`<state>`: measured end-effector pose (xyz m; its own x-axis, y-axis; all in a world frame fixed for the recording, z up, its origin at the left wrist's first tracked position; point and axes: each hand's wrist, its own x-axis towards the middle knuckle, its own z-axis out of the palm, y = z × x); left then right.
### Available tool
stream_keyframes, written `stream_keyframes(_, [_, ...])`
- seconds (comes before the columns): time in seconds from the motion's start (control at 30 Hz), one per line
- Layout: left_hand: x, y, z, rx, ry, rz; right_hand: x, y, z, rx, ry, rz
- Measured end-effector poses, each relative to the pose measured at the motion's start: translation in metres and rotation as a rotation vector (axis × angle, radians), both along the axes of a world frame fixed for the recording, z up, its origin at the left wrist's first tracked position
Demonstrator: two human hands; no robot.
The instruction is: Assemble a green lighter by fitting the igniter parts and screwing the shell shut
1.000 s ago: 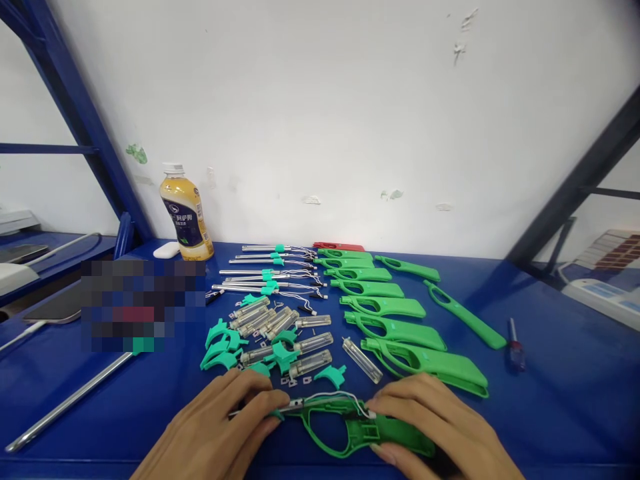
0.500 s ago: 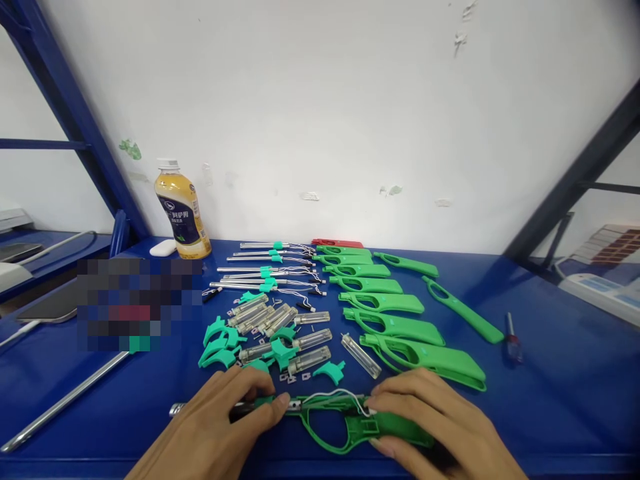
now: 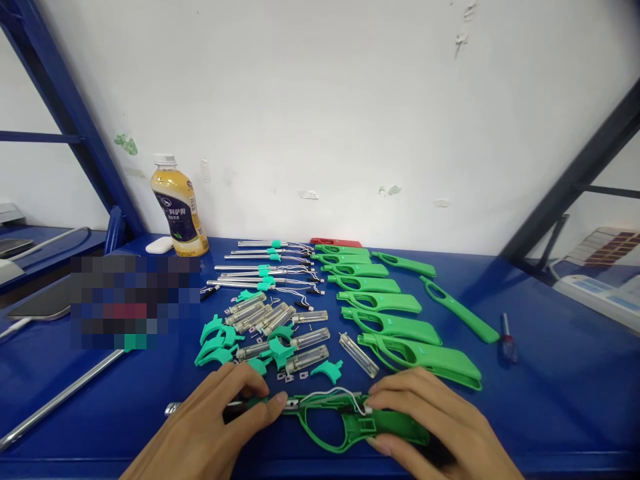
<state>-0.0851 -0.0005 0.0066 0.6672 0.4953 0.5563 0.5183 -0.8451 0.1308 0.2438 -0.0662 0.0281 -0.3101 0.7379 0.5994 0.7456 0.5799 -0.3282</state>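
Note:
A green handle shell [image 3: 350,437] lies with its hollow inside facing up near the table's front edge. My left hand [image 3: 220,417] pinches the metal tube [image 3: 293,404] where it meets the shell's left end; the tube's tip shows beyond my knuckles. A white wire [image 3: 334,392] arches from the tube over the shell. At the shell's wide right end, my right hand [image 3: 435,417] has its fingers on the wire's end and its thumb on the lower edge. Its palm side is hidden.
Behind my hands are clear fuel cartridges [image 3: 307,359], teal triggers [image 3: 327,371], several wired metal tubes [image 3: 240,285] and green shells [image 3: 425,360]. A screwdriver [image 3: 509,347] is at right, a drink bottle [image 3: 180,213] back left, and a long metal rod [image 3: 65,397] left.
The view has shifted slightly, so everything sits a little further left. Both hands keep nearly the same hold on the tube and shell.

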Motion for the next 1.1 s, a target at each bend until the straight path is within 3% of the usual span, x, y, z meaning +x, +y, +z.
stream_keyframes(0.37, [-0.001,-0.002,-0.008,0.026,0.023,0.029,-0.005,-0.003,-0.004,-0.218,-0.062,-0.044])
stream_keyframes(0.6, [0.0,-0.004,-0.013,0.078,0.002,0.067,-0.008,-0.002,-0.006,-0.145,-0.011,0.016])
stream_keyframes(0.73, [0.004,-0.008,-0.007,0.114,0.026,0.114,-0.008,-0.001,-0.007,-0.087,-0.001,0.024])
stream_keyframes(0.9, [0.004,-0.007,0.004,0.165,-0.008,0.081,-0.008,0.001,-0.009,-0.037,0.007,0.042])
stream_keyframes(1.1, [-0.007,0.005,0.018,0.133,-0.031,0.275,-0.008,0.0,-0.01,-0.038,0.002,0.039])
